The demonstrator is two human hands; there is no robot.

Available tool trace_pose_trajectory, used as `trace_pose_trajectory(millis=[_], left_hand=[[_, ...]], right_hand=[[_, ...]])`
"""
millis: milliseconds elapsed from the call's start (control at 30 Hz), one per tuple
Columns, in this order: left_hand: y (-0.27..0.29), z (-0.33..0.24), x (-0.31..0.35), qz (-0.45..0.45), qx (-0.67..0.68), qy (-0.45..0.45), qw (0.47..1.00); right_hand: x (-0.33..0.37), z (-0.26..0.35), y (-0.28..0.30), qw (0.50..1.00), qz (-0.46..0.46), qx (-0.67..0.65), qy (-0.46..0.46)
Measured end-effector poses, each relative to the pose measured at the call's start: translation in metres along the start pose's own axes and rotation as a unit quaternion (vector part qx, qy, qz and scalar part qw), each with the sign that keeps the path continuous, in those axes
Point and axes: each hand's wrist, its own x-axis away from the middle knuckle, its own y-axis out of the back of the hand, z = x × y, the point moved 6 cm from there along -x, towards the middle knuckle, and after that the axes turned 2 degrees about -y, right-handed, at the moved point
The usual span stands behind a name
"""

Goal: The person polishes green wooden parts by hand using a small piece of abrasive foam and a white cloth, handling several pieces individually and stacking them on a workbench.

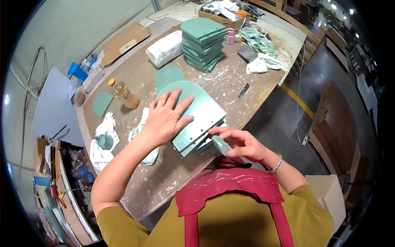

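My left hand (162, 119) lies on the top face of a pale green panel (203, 105) with one rounded end, its fingers spread. This panel rests on other panels at the near edge of the table, with small dark holes along its straight edge. Beside that edge, my right hand (247, 146) pinches a small green-and-whitish piece (221, 145) between thumb and fingers; its exact kind cannot be made out. Another green panel (169, 76) shows partly behind the rounded end. A white cloth (150, 154) is partly hidden under my left forearm.
Farther back stand a tall stack of green panels (203, 45) and a white wrapped roll (164, 48). An orange-capped bottle (124, 94) is to the left, near a cloth (105, 152) with a round green lump. A dark blade-like strip (244, 90) lies near the table's right edge.
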Motion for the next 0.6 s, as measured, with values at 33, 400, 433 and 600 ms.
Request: trace_pose_trajectory(millis=[33,400,433,600], left_hand=[[0.0,-0.001,0.003,-0.005,0.002,0.006,1.0],[0.006,-0.015,0.001,-0.031,-0.008,0.006,0.999],[0.006,-0.015,0.002,-0.034,-0.008,0.005,0.999],[0.006,-0.015,0.002,-0.055,-0.003,-0.002,0.998]], right_hand=[[-0.002,0.0,-0.003,1.0,0.001,0.006,0.011],[0.005,0.045,-0.059,0.775,-0.2,0.582,0.142],[0.001,0.046,-0.069,0.751,-0.189,0.608,0.173],[-0.015,0.041,-0.1,0.678,-0.143,0.693,0.199]])
